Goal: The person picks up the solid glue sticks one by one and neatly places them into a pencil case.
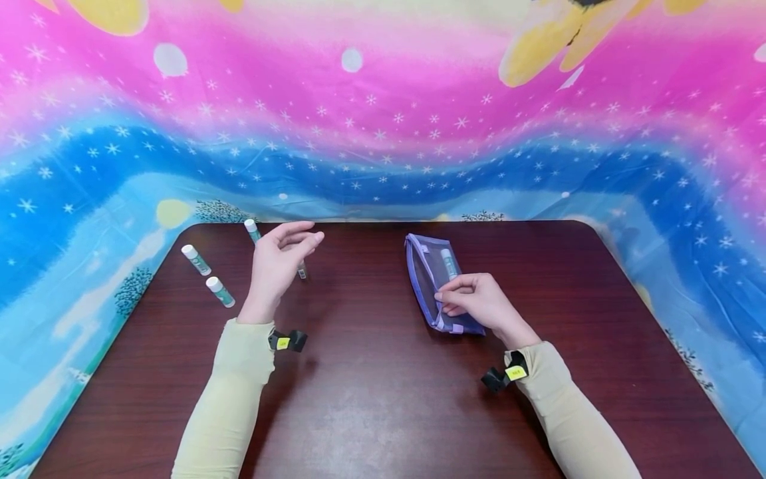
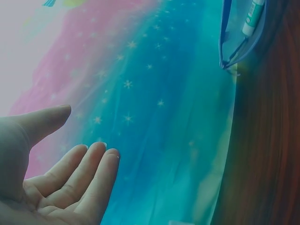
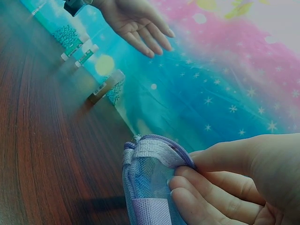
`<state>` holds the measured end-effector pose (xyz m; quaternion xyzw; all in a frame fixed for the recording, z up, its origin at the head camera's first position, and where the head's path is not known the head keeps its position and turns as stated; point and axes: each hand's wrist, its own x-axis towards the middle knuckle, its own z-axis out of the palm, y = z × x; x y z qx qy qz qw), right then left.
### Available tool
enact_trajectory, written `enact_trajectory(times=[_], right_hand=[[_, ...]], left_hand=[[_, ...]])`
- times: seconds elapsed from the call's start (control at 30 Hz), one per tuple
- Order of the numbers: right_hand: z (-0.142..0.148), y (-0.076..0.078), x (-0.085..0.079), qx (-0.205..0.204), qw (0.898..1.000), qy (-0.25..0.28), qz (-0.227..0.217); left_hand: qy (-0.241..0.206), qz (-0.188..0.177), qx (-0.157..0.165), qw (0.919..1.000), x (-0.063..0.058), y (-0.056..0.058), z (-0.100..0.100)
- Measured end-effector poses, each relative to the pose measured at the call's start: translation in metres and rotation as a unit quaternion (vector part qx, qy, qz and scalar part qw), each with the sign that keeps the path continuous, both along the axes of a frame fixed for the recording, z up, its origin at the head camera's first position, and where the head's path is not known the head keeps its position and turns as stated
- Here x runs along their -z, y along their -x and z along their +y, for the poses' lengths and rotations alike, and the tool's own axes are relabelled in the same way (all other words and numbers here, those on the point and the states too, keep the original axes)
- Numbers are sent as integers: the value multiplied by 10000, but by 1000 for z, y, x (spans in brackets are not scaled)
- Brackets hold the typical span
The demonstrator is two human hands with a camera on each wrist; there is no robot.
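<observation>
A purple mesh zipper pouch [image 1: 417, 283] lies on the table with its mouth parted, and one glue stick [image 1: 448, 261] shows inside it. My right hand [image 1: 483, 303] pinches the pouch's rim at the near end between thumb and fingers; the right wrist view shows the lilac end tab [image 3: 151, 211] beside the fingertips. Raised above the table at the left, my left hand [image 1: 276, 266] holds nothing, its fingers loosely extended. Near it stand white-capped glue sticks: one [image 1: 195, 260] at far left, one [image 1: 220, 292] closer, one [image 1: 252, 230] behind the hand, and one [image 1: 302, 271] mostly hidden by it.
The dark wooden table [image 1: 371, 399] meets a patterned pink and blue cloth [image 1: 383, 133] behind and at the sides. Each wrist carries a black camera mount [image 1: 288, 341] with a yellow label.
</observation>
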<state>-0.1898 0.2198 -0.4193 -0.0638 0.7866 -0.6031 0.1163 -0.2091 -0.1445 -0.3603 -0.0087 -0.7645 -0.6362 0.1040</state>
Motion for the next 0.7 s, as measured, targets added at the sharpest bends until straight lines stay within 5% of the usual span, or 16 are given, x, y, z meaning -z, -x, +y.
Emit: enact_trajectory(times=[0.37, 0.7], right_hand=[[-1, 0, -1, -2, 9999, -117, 24], [0, 1, 1, -38, 9998, -201, 43]], left_hand=[[413, -7, -335, 9986, -4, -1, -22], [423, -84, -797, 9959, 13, 0, -37]])
